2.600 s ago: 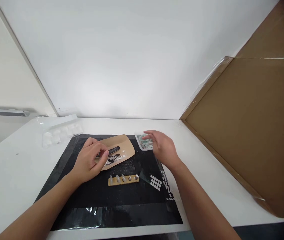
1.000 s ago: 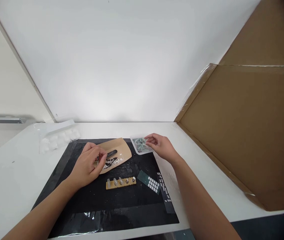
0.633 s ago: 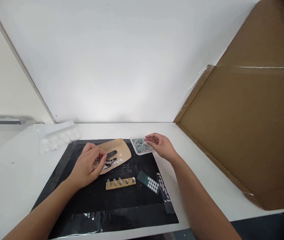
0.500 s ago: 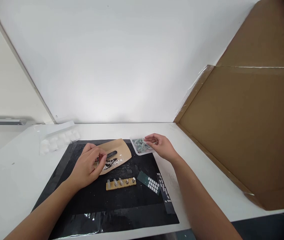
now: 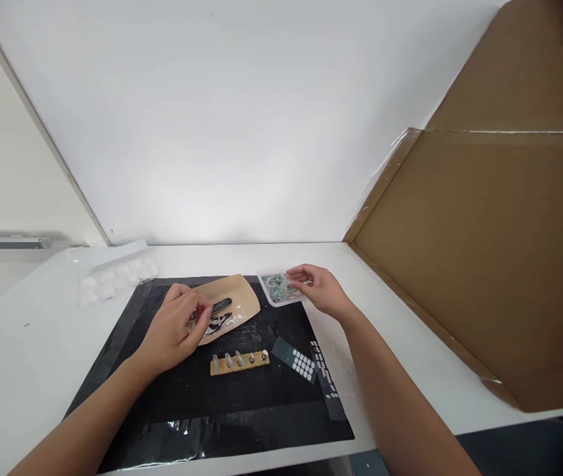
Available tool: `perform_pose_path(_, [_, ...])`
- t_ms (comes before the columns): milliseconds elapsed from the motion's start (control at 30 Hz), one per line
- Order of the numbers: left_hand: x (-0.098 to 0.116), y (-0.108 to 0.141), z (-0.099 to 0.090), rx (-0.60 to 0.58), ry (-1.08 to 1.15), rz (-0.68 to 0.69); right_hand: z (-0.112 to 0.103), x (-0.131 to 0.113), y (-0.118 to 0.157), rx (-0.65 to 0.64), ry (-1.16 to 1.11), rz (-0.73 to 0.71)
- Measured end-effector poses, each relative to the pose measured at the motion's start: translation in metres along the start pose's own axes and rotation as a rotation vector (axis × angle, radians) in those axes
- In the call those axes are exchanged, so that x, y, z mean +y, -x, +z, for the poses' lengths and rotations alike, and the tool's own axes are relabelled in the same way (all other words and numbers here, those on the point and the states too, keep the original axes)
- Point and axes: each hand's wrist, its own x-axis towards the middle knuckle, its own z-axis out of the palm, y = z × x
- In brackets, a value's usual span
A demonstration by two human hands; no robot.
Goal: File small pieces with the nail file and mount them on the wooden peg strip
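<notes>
My left hand [image 5: 177, 330] is over the near left side of a tan paper tray [image 5: 242, 287], thumb and forefinger pinched together; whatever they hold is hidden. Inside the tray are a black nail file [image 5: 222, 305], dark scraps and small white bits. My right hand [image 5: 324, 291] reaches over a white plastic box [image 5: 281, 305] full of clear and greenish pieces [image 5: 277, 287]. Its fingers are bent toward the thumb at the pieces; something too small to name seems to be between them. Nearer me lies a yellowish strip [image 5: 240, 363] with clear upright nail tips and shiny round studs.
Right of the strip, a dark green card [image 5: 295, 361] carries white rounded stickers. White patches line the right edge of the black mat [image 5: 222, 413]. A clear bag of white pads [image 5: 117, 274] lies at back left. A cardboard panel [image 5: 489, 264] stands on the right.
Both hands stay in nearly the same places. The right fingers have shifted slightly among the pieces in the white box.
</notes>
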Motion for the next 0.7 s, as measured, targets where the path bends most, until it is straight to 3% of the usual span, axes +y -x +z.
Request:
perform_pose_path(333, [-0.011, -0.001, 0.003, -0.085, -0.169, -0.081, 0.007, -0.008, 0.004, 0.011, -0.076, 0.007])
perform_pose_path(500, [-0.015, 0.001, 0.005, -0.122, -0.191, -0.087, 0.019, -0.019, 0.008, 0.007, -0.078, -0.062])
perform_pose_path(700, [-0.012, 0.002, 0.005, -0.175, -0.211, -0.039, 0.037, -0.041, 0.018, -0.087, -0.03, -0.201])
